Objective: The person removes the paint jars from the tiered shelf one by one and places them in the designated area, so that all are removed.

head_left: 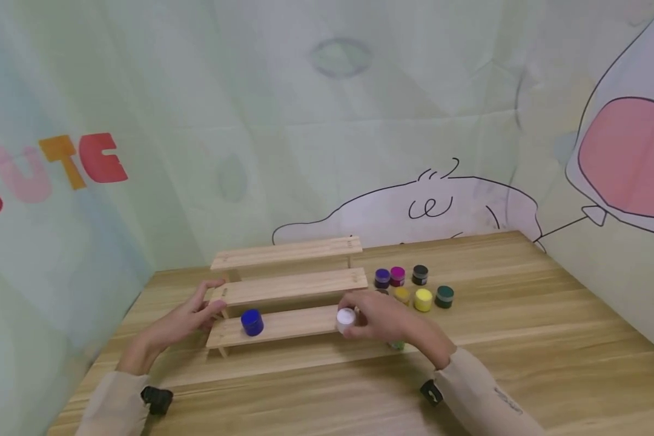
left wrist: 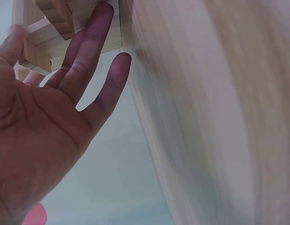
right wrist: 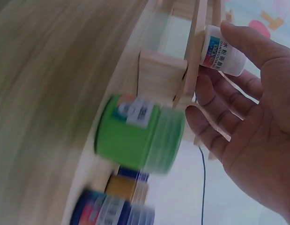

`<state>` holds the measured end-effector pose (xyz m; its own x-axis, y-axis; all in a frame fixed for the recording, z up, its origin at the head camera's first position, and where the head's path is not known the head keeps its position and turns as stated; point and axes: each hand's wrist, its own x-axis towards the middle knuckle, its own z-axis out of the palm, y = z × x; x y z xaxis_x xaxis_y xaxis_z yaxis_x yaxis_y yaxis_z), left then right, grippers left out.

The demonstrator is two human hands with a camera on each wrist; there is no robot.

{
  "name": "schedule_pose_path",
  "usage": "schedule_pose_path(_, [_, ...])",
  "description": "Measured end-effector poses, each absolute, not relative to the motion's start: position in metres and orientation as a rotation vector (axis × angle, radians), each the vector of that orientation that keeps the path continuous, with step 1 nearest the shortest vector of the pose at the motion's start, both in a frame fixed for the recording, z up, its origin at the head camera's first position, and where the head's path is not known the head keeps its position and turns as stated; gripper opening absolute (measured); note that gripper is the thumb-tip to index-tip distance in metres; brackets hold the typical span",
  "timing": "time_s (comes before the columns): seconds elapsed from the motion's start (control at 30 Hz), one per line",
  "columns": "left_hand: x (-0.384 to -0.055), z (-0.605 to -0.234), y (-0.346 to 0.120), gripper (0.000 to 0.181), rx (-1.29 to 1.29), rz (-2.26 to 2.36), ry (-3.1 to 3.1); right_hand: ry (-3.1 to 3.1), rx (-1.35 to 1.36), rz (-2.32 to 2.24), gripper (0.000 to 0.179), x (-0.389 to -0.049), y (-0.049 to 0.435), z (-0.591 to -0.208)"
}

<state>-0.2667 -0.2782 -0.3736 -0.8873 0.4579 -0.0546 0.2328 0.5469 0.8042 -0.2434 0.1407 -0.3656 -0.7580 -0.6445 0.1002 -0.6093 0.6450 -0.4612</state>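
Observation:
A three-step wooden rack [head_left: 300, 326] stands on the table. My left hand [head_left: 191, 315] is at the rack's left end, thumb and forefinger either side of the middle shelf's end; its other fingers [left wrist: 112, 84] stretch out loosely in the left wrist view. Thumb and fingers of my right hand [head_left: 378, 316] hold a small white paint jar [head_left: 346, 320] at the right end of the lowest shelf. In the right wrist view, the jar's [right wrist: 223, 50] base is right at the shelf board. A blue paint jar [head_left: 252, 322] stands near that shelf's left end.
Right of the rack stand several paint jars, among them purple [head_left: 382, 278], magenta [head_left: 397, 276], black [head_left: 420, 275], yellow [head_left: 422, 300] and dark green [head_left: 444, 297]. A green jar [right wrist: 130, 133] sits close below my right hand. A printed cloth [head_left: 261, 151] hangs behind the table.

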Motion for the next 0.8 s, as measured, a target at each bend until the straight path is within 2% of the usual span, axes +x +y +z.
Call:
schedule_pose_path(0.23, [-0.268, -0.375, -0.279, 0.058, 0.572, 1.22, 2.565, 2.734, -0.964, -0.777, 0.029, -0.245, 0.159, -0.361])
schedule_pose_path(0.4, [-0.27, -0.375, -0.278, 0.058, 0.594, 1.232, 2.545, 2.632, -1.014, -0.768, 0.022, -0.247, 0.173, -0.355])
schedule_pose_path(0.8, [-0.267, -0.373, -0.275, 0.059, 0.591, 1.243, 2.531, 2.54, -0.953, -0.772, 0.028, -0.251, 0.215, -0.338])
